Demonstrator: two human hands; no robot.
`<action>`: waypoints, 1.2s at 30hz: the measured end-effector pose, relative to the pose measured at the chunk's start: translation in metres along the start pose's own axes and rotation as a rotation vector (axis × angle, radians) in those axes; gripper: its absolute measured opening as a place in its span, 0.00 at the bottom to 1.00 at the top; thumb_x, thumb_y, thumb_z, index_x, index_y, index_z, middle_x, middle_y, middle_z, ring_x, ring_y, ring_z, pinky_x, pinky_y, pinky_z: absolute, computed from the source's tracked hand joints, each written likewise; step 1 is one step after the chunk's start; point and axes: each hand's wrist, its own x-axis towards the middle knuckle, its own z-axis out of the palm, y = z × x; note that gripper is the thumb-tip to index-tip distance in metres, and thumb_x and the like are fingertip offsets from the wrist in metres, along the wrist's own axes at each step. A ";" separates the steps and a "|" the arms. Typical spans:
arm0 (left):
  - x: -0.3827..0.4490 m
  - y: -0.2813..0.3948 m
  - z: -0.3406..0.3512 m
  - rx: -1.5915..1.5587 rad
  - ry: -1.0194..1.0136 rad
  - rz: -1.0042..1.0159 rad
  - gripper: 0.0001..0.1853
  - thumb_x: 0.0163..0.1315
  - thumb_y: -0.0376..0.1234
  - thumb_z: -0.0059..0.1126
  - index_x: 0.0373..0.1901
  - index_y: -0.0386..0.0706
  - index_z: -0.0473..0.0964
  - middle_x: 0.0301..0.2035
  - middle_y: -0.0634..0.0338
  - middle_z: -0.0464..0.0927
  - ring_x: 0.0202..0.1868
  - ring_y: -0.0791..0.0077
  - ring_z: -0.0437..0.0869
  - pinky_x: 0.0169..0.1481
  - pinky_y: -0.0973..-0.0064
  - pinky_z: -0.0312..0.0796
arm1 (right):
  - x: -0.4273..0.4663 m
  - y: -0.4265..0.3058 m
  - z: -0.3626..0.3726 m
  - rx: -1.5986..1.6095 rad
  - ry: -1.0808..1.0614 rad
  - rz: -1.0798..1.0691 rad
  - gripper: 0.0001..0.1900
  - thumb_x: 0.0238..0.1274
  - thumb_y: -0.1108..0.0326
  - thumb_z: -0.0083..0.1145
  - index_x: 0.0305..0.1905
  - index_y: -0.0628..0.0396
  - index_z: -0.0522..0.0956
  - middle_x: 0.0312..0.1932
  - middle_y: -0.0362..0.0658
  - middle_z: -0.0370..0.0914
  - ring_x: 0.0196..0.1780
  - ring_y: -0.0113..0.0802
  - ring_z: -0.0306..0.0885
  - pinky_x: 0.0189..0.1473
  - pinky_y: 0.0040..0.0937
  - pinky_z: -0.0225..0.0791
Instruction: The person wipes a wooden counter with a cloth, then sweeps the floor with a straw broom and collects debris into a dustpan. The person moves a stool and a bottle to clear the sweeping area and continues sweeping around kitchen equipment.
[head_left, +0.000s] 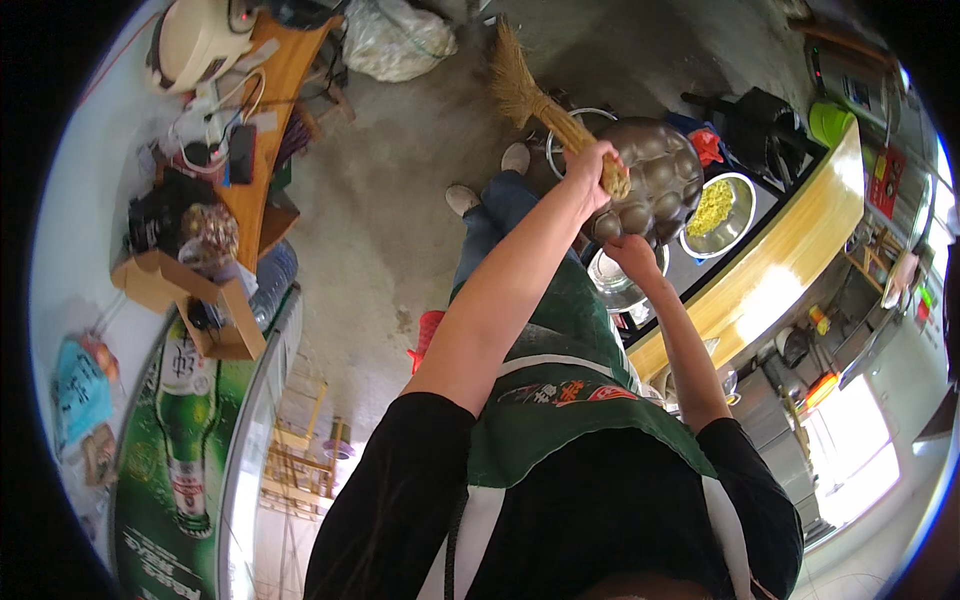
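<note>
My left hand (589, 174) is closed around the bound handle end of a straw broom (523, 86). The broom's bristles spread away from me above the concrete floor. Beside that hand is a round brown padded stool seat (660, 169) with a tufted top. My right hand (634, 259) has its fingers curled on the seat's near edge; the fingertips are hidden. Just below it stands a shiny metal bowl (619, 289), partly covered by the hand and seat. Farther right, another metal bowl (739, 225) holds chopped yellow food (711, 208).
A yellow wooden counter top (780, 281) curves along my right. On the left are a wooden table (289, 56) with a rice cooker (199, 45) and phone (241, 154), and a green drinks chest (139, 465). A stuffed plastic bag (397, 41) lies on the floor ahead.
</note>
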 end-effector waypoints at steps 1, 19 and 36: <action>0.009 0.003 0.015 -0.041 -0.030 0.002 0.04 0.50 0.27 0.53 0.20 0.39 0.68 0.17 0.56 0.71 0.20 0.64 0.76 0.28 0.66 0.74 | 0.000 0.003 -0.002 0.012 0.039 -0.004 0.14 0.51 0.55 0.50 0.30 0.54 0.79 0.28 0.59 0.74 0.37 0.57 0.74 0.40 0.50 0.66; 0.121 0.021 0.100 0.564 0.195 0.118 0.05 0.50 0.26 0.54 0.24 0.38 0.66 0.18 0.54 0.70 0.19 0.63 0.74 0.25 0.65 0.73 | -0.005 0.033 0.010 0.575 0.060 0.171 0.15 0.49 0.55 0.51 0.29 0.57 0.77 0.26 0.58 0.74 0.33 0.57 0.73 0.36 0.48 0.66; 0.004 0.129 0.025 1.165 0.294 0.001 0.06 0.53 0.28 0.55 0.28 0.39 0.68 0.19 0.59 0.70 0.19 0.71 0.73 0.24 0.75 0.70 | 0.145 0.167 -0.103 0.401 0.999 0.650 0.23 0.56 0.40 0.51 0.40 0.50 0.78 0.36 0.57 0.77 0.42 0.55 0.77 0.40 0.49 0.69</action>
